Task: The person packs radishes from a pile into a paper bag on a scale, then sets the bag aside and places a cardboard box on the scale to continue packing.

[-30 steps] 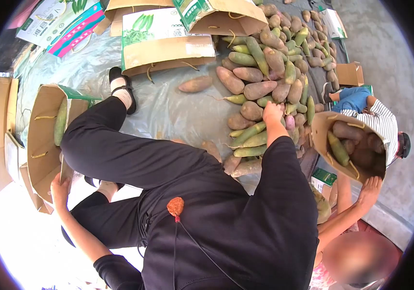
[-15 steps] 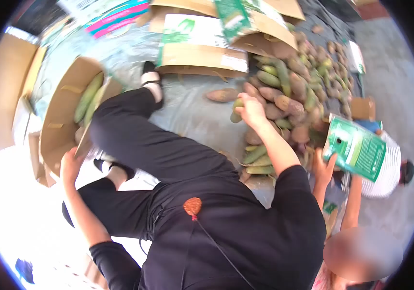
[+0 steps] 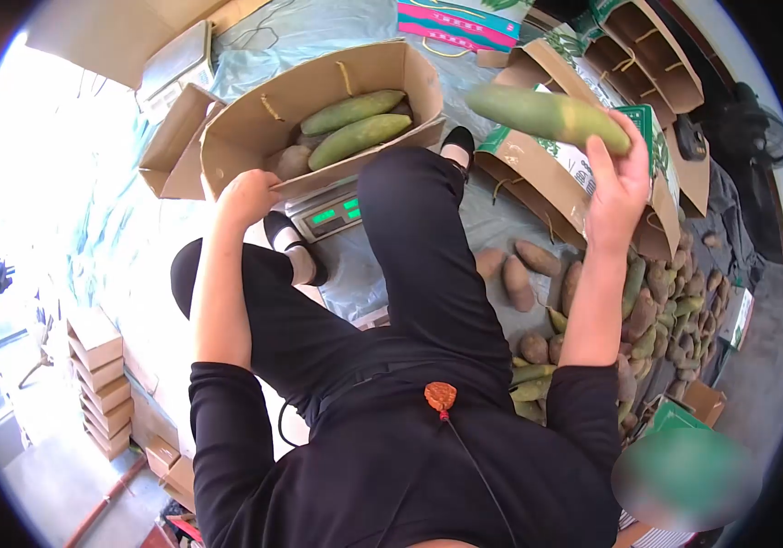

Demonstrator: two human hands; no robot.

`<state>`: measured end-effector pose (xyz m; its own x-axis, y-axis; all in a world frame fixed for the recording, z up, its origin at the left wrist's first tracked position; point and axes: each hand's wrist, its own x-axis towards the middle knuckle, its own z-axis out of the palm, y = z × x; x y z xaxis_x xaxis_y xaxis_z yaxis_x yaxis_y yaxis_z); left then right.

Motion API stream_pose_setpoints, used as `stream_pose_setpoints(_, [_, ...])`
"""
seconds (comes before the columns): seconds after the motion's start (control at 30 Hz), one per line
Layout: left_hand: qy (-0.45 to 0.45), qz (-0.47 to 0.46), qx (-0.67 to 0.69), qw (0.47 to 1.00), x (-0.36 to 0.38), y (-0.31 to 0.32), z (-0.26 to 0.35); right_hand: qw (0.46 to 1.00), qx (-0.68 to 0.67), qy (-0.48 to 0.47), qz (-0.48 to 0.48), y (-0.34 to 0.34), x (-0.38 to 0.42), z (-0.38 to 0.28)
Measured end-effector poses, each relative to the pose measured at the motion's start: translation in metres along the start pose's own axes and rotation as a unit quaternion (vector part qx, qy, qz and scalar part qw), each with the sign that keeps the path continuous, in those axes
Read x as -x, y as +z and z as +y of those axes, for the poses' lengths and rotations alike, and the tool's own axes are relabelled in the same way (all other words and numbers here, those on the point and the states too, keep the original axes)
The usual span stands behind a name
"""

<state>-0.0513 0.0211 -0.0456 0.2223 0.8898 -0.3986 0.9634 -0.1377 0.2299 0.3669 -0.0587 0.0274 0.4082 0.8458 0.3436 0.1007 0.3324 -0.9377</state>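
**Box part filled, another piece on its way**

The cardboard box [image 3: 227, 151] just beyond the left hand [image 3: 247, 196] already holds a few long green pieces and a brownish one, with room left; it appears to rest on a scale [image 3: 332, 213] with a lit green display. The left hand grips the box's near edge, fingers curled over the rim. To the right, the right hand [image 3: 618, 178] is raised and closed around one end of a long green root [image 3: 547, 116], held level and well apart from the box. Below that hand a large pile of roots [image 3: 656, 315] lies unsorted, so much seems left.
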Motion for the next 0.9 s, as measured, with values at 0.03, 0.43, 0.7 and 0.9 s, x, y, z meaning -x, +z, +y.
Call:
stream_pose_setpoints(0.03, [-0.008, -0.006, 0.003, 1.000, 0.001, -0.001, 0.000, 0.998, -0.060, 0.003, -0.014, 0.016, -0.007, 0.002])
stream_pose_setpoints(0.43, [0.015, -0.028, -0.021, 0.999, -0.003, 0.000, -0.004, 0.975, -0.039, 0.131, -0.175, 0.155, -0.019, 0.099])
stream_pose_setpoints(0.7, [0.029, -0.015, -0.011, 0.999, -0.005, 0.003, -0.006, 0.922, 0.179, 0.333, -0.087, -0.026, 0.064, 0.183])
stream_pose_setpoints(0.9, [0.048, -0.023, 0.013, 0.998, -0.005, -0.002, 0.002, 0.862, 0.294, 0.395, -0.119, -0.105, 0.208, 0.264])
